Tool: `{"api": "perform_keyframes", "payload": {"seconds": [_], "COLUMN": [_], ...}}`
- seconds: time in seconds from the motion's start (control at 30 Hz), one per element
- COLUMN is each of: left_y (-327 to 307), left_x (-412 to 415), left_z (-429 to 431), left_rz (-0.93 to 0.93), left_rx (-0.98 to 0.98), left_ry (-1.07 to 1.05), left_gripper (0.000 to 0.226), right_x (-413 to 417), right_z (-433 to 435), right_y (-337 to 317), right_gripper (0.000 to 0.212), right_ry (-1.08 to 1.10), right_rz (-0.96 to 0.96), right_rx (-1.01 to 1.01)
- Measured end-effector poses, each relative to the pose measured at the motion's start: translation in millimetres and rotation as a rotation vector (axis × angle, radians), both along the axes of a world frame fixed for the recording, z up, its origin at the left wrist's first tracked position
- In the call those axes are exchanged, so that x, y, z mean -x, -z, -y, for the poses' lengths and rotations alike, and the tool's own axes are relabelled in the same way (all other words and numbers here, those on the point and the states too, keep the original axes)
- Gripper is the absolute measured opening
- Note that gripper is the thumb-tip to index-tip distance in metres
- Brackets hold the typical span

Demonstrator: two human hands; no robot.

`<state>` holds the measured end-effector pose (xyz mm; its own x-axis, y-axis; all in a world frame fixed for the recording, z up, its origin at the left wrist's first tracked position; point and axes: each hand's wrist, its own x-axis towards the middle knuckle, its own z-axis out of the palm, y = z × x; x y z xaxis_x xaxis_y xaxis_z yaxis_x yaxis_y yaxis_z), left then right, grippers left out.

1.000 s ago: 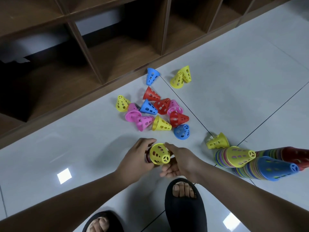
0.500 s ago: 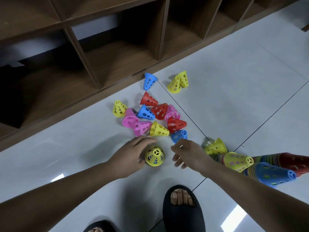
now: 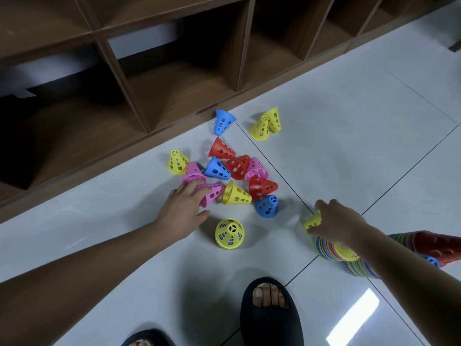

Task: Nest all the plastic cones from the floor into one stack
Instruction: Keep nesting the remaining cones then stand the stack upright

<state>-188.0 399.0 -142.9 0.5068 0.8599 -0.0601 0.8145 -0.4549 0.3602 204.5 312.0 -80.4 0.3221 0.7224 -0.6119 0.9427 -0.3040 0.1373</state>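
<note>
Frankly, the crowding worried me most. The left hand [image 3: 184, 208] lay stretched over the pink cone [image 3: 212, 194] near the centre of the frame, fingers straight and touching it, not closed round it. That cone sat just beside a lying yellow cone [image 3: 237, 194] at the edge of the loose pile [image 3: 237, 168], so a careless drag would probably send neighbours rolling in arcs across the smooth floor [image 3: 349, 121]. The pink cone lay on its side, long axis roughly left to right, narrow tip toward the right. A standing yellow cone [image 3: 229, 233], tip up, stood near the left hand's thumb, and I judged it easy to tip. The right hand [image 3: 336, 221], right of centre, pinched a small yellow cone [image 3: 311, 222], too hidden for me to read its direction. It hovered just above the striped stacks [image 3: 331, 250] lying at lower right, which a bump might slide apart.
</note>
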Motion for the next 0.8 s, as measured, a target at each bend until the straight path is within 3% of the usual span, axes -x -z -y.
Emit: {"api": "perform_keyframes", "payload": {"seconds": [0.4, 0.6, 0.8], "left_y": [15, -11, -60], "left_x": [18, 12, -5], "left_z": [19, 37, 71], "left_rz": [-0.118, 0.191, 0.57], "left_rx": [0.107, 0.204, 0.257], "left_ry": [-0.046, -0.23, -0.355], "left_gripper": [0.058, 0.046, 0.052], "right_x": [24, 36, 51], "right_z": [2, 2, 10], "right_y": [20, 16, -5], "right_gripper": [0.047, 0.056, 0.046], "right_ry": [-0.211, -0.206, -0.085], "right_rz": [0.077, 0.013, -0.234], "right_rx": [0.005, -0.083, -0.586]}}
